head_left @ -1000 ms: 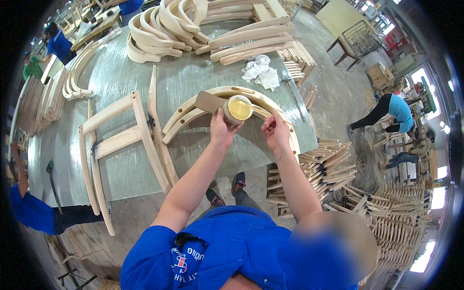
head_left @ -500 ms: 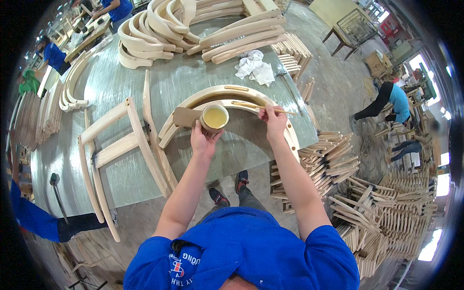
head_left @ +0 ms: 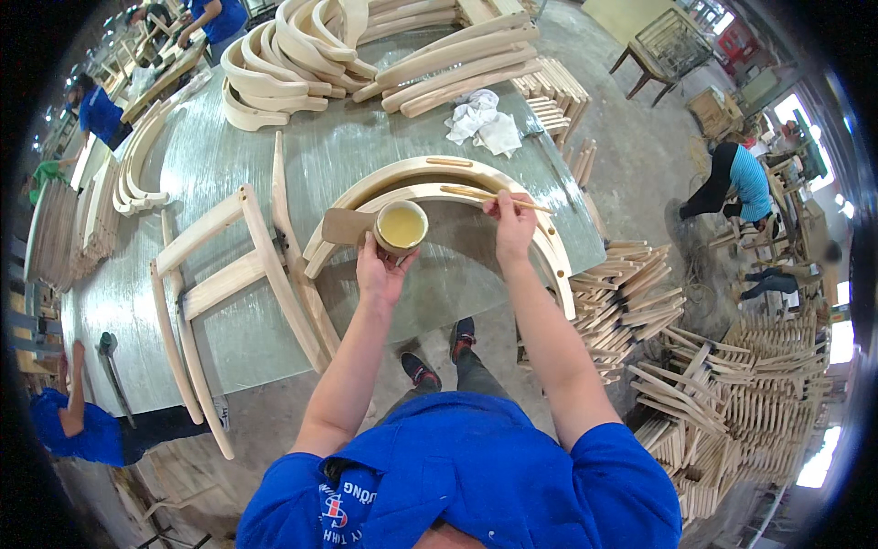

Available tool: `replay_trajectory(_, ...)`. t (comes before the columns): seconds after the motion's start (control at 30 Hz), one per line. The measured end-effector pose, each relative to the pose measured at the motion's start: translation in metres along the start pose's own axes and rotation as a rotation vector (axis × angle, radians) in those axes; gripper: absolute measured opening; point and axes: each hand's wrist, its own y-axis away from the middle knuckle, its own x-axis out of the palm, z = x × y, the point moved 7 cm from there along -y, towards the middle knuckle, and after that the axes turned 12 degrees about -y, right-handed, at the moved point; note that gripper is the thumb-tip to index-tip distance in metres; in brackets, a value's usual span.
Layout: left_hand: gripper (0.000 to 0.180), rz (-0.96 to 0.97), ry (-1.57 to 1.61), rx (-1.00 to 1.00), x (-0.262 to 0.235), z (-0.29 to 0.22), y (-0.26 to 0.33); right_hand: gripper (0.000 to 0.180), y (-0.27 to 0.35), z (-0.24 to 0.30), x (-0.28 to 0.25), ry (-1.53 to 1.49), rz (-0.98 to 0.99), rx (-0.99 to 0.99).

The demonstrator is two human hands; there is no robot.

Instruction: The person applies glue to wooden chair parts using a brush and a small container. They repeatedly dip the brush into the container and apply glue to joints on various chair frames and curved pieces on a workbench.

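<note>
My left hand [head_left: 382, 267] is wrapped round a cup [head_left: 402, 247] with pale yellow liquid [head_left: 401, 227] in it, above the near side of a curved wooden rail. A flat brown piece [head_left: 347, 226] juts out left of the cup; whether it is joined to the cup I cannot tell. Between the fingers of my right hand [head_left: 514, 220], a thin wooden stick [head_left: 468, 193] points left along the inner edge of the rail. Two curved wooden rails [head_left: 402, 174] lie one beside the other on the table, with a slot in the outer one and dark holes near its right end.
A wooden chair frame [head_left: 229, 293] rests on the sheet-covered table [head_left: 366, 137], overhanging its near edge. Curved parts [head_left: 274, 64] are stacked at the back, beside white cloths [head_left: 483, 123]. Piles of wooden parts [head_left: 732, 393] stand right. A co-worker in blue [head_left: 78, 425] is at lower left.
My left hand and the cup have shifted slightly left. The stick in my right hand has moved a little along the rail. At lower left the co-worker's arm has come over the table's edge.
</note>
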Motion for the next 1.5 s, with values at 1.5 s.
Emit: replay_trajectory(1.5,0.036,0.04,0.075,0.072,-0.008,-0.012,0.029,0.014,0.006,0.057,0.105,0.966,0.735,-0.432)
